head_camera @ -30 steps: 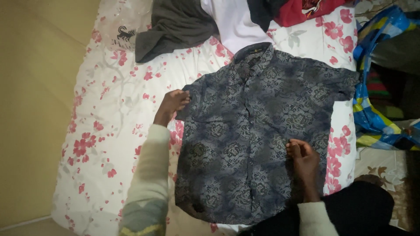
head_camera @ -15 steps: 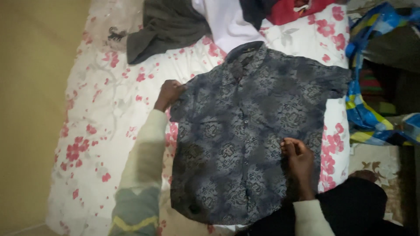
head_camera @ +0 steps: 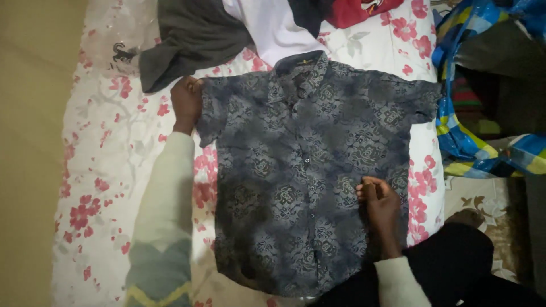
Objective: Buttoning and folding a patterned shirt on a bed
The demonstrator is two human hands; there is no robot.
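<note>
The shirt (head_camera: 307, 170) now lies flatter in the frame's centre on the bed (head_camera: 108, 170). The left hand (head_camera: 186, 102) has pulled its sleeve outward, fingers closed on it; the right hand (head_camera: 380, 202) presses flat, holding nothing.

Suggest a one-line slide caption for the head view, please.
Left hand at the patterned shirt sleeve, right hand pressing its front.

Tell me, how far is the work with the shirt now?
Done: the dark patterned shirt lies flat on the flowered sheet, buttoned side up, collar at the far end. In hand: the left hand holds the edge of one short sleeve, and the right hand presses on the lower front. Left: no fold is made yet, and more clothes lie heaped beyond the collar.
</note>
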